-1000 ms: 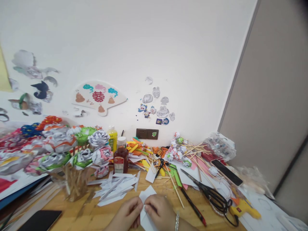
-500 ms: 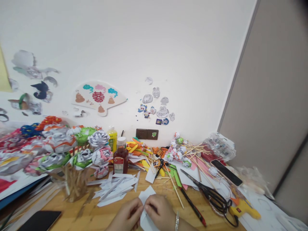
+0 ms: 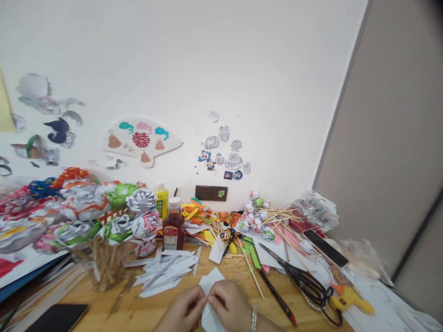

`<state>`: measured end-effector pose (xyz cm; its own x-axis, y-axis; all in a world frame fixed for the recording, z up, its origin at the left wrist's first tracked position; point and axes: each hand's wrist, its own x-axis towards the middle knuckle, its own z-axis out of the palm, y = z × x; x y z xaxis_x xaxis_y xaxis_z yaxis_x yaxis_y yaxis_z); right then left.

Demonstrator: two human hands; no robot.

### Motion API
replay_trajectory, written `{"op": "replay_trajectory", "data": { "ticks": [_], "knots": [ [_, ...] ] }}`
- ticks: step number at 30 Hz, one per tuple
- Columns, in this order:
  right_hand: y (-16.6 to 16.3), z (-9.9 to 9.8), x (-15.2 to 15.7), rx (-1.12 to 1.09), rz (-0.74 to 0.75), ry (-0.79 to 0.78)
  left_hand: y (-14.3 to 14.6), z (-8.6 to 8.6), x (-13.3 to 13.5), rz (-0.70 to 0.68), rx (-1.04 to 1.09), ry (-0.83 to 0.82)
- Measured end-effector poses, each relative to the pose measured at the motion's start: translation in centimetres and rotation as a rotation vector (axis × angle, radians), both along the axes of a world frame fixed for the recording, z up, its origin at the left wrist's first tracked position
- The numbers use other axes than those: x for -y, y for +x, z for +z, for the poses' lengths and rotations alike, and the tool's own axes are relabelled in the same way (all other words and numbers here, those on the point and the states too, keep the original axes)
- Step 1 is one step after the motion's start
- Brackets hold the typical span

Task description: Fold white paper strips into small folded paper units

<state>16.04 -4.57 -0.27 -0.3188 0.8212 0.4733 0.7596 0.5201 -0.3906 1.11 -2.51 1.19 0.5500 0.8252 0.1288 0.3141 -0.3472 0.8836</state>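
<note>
while both hands stay near the front side of the wooden table (image 3: 128,304), a white paper piece (image 3: 212,276) is between them, and its top edge points toward the back edge. the left hand (image 3: 187,306) has thumb and bent fingers closed on the left side of this paper; the right hand (image 3: 230,302) pinches it from the right side, the thumb pressed upon it. the two hands are almost touching.

to the left, a band of wood lies between the left hand and the black phone (image 3: 57,317), which is near the front left corner. this gives some open room for the elbow. toward the back edge, the pile of paper strips (image 3: 166,272) is near, but apart from the paper piece. to the right, a thin stick (image 3: 252,272) and a dark pen (image 3: 277,295) lie aslant near the right hand, so room is narrower there. the black scissors (image 3: 304,279) and the yellow glue gun (image 3: 353,300) are farther, toward the right edge.
</note>
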Motion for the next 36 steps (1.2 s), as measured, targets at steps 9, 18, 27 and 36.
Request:
{"op": "replay_trajectory", "data": {
  "ticks": [9, 18, 27, 36],
  "knots": [
    [0.11, -0.62, -0.62, -0.211, -0.037, -0.06, -0.25, -0.1, -0.34, 0.027, 0.075, -0.114],
    [0.1, -0.33, -0.64, -0.259, -0.05, -0.073, -0.52, -0.46, -0.75, -0.002, -0.023, 0.063],
    [0.08, -0.29, -0.45, -0.221, -0.055, -0.048, -0.24, -0.13, -0.65, -0.004, 0.025, -0.046],
    [0.11, -0.53, -0.54, -0.207, -0.059, -0.06, -0.38, -0.84, -0.97, -0.074, 0.126, -0.224]
  ]
}}
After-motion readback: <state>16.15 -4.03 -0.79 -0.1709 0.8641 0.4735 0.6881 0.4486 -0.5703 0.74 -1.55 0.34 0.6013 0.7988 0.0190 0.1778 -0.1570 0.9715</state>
